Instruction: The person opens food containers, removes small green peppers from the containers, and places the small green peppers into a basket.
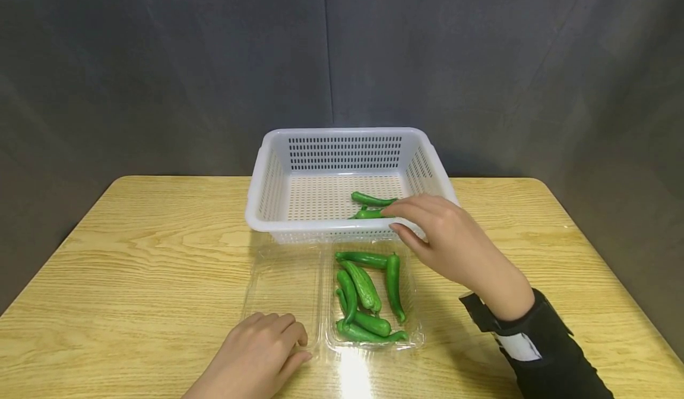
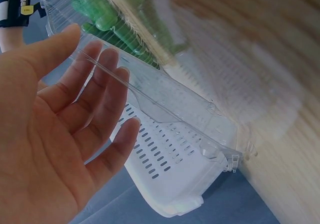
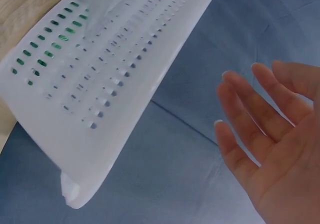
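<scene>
A clear plastic clamshell box (image 1: 419, 328) lies unfolded on the table, with several green peppers (image 1: 393, 283) in its right half. My left hand (image 1: 262, 351) is at the near edge of the box's clear left half (image 1: 283, 289); its fingers are loosely bent around that edge in the left wrist view, and whether they touch it I cannot tell. Behind the box stands a white slotted basket (image 1: 342, 225) with green peppers (image 1: 371, 199) on its floor. Over the basket's near right rim is my right hand (image 1: 446, 238), its fingers (image 3: 245, 109) apart and holding nothing.
The wooden table (image 1: 160, 256) extends to both sides of the box and basket. A dark grey curtain (image 1: 214, 72) hangs behind the table. A black band with a white patch (image 1: 518, 347) wraps the right wrist.
</scene>
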`<action>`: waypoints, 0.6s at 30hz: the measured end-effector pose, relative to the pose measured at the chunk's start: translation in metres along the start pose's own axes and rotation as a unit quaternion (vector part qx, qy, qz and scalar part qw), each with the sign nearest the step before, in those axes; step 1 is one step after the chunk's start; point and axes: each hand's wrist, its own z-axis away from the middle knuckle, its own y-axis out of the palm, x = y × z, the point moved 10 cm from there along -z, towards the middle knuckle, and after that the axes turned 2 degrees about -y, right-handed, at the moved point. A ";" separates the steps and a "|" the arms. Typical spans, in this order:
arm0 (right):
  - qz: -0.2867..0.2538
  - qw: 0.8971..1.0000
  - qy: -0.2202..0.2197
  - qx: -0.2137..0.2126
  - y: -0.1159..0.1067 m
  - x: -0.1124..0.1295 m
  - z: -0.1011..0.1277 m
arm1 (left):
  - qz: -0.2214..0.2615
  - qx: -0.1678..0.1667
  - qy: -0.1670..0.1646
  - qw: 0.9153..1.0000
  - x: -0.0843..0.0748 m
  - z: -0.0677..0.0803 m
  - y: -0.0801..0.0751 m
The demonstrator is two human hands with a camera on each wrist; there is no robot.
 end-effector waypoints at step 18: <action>-0.014 0.989 0.066 0.133 0.028 -0.005 0.007 | 0.005 -0.007 0.003 1.000 -0.001 0.000 0.000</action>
